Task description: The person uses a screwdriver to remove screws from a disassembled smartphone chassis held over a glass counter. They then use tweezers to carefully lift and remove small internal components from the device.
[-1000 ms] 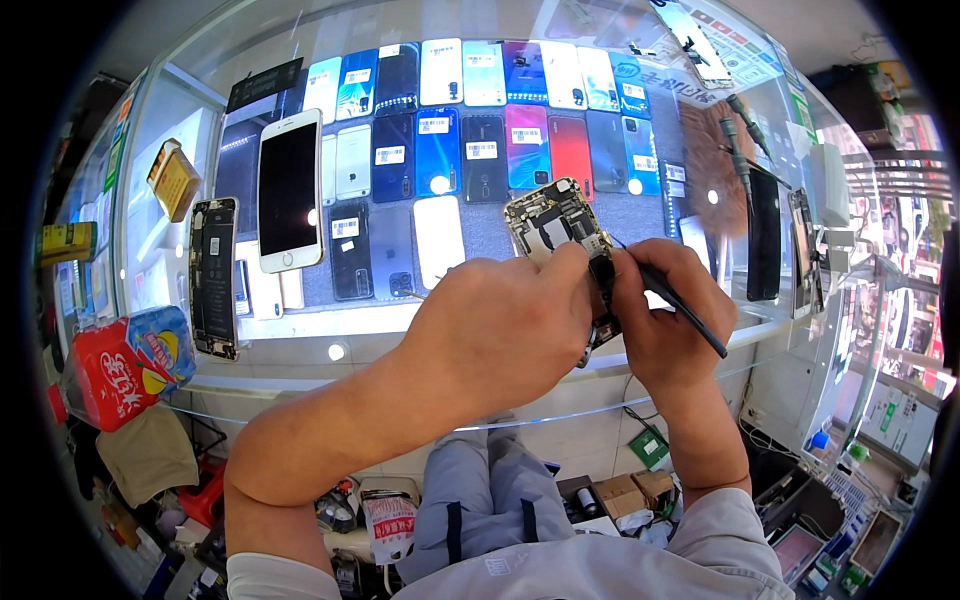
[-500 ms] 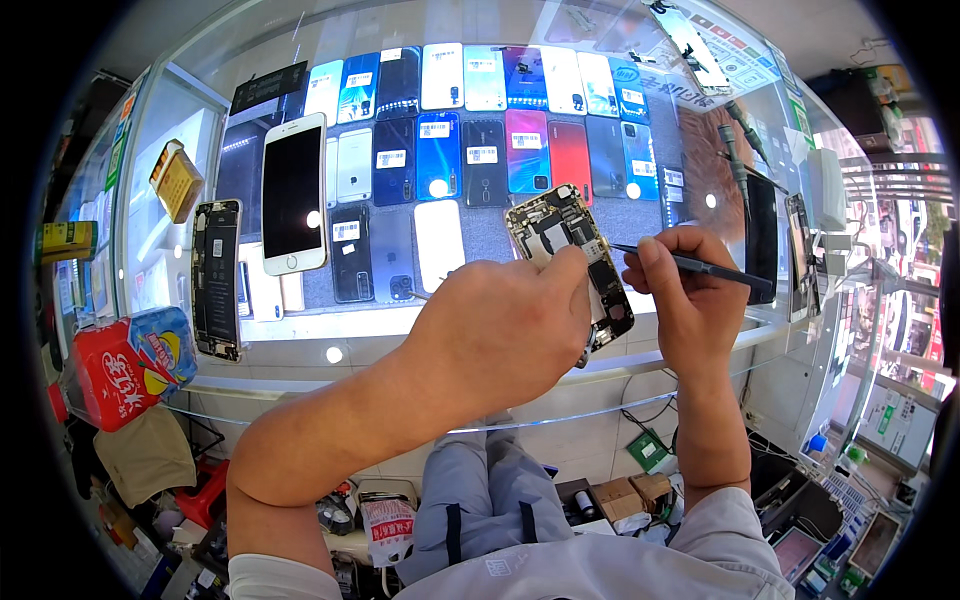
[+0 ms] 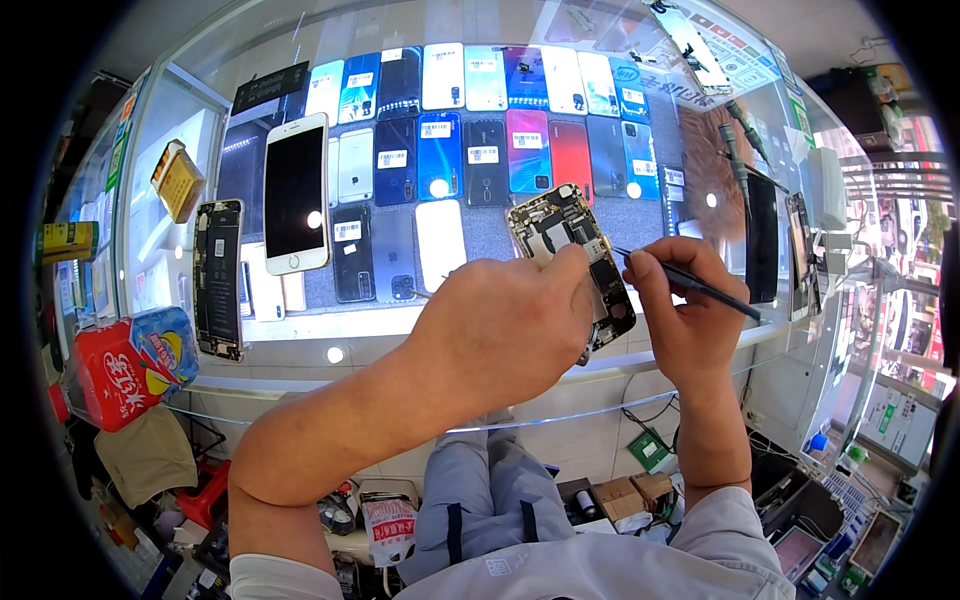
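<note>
My left hand point(image 3: 510, 322) is closed around an opened phone point(image 3: 553, 225), tilted above the front edge of the glass counter. The phone's circuit board and metal shields face up; my fingers cover part of its left side. Pinched in my right hand point(image 3: 698, 315) are slim dark tweezers point(image 3: 715, 291). Their tips are at the right edge of the phone's board; whether they touch it I cannot tell. A thin metal tip point(image 3: 422, 294) shows beside my left hand, its other end hidden.
On the glass counter point(image 3: 300, 325) lie a white phone point(image 3: 296, 195), another opened phone point(image 3: 218, 280) and a cigarette pack point(image 3: 178, 182). A red-labelled bottle point(image 3: 130, 365) is at the left. Screwdrivers point(image 3: 733, 160) and a dark screen point(image 3: 766, 235) lie right. Several phones are displayed under the glass.
My right hand has shifted slightly left, and the back end of the tweezers has dipped lower. My left hand and the opened phone are almost unmoved.
</note>
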Demonstrator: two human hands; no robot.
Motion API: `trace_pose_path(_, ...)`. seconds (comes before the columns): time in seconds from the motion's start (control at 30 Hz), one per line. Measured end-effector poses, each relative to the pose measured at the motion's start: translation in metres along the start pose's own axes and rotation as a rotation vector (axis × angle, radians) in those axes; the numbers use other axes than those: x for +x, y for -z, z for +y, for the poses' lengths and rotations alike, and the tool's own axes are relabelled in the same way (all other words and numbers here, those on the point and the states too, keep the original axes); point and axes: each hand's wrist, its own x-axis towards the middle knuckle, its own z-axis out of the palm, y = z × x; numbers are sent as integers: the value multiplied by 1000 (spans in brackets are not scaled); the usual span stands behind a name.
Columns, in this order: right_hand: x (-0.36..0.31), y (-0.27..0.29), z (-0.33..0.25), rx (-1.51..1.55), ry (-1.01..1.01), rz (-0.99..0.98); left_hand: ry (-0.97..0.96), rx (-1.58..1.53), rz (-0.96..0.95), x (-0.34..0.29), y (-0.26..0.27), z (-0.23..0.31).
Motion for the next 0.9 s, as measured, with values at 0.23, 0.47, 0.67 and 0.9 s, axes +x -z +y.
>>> trace_pose_path(0.23,-4,-8,-7,-299,251,82,-7,24,13,-3,-3,-2)
trace_pose_path(0.47,4,-1,13,-159,86,201,-43,51,26,-2,-5,-2)
trace_pose_path(0.67,80,-3,8,-38,-85,128,-21,48,25,-1,-5,-2)
trace_pose_path(0.9,101,-2,14,145,-123,87,-12,38,27,-3,-6,-3)
